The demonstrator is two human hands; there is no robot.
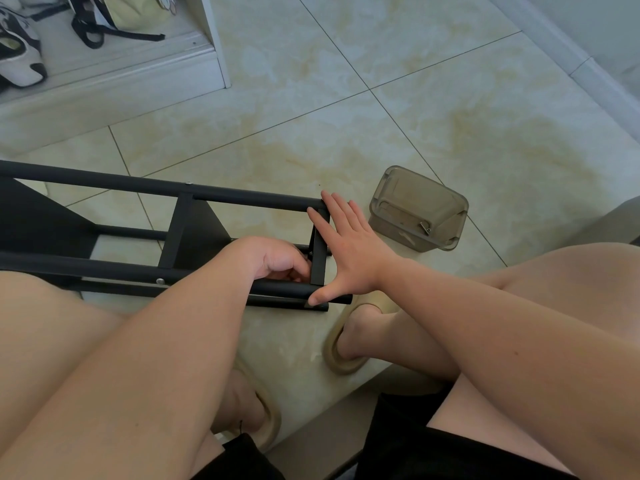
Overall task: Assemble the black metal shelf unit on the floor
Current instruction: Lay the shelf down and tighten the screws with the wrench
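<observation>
The black metal shelf unit lies on its side on the tiled floor, its long tubes running left to right. A black end panel stands between the tube ends at the right. My right hand lies flat against that panel with straight spread fingers, its thumb on the near tube. My left hand reaches inside the frame just left of the panel with curled fingers; what they hold is hidden.
A translucent brown plastic box sits on the floor right of the shelf end. My bare legs and beige slippers are below the frame. A white cabinet base with shoes and a bag stands at the top left.
</observation>
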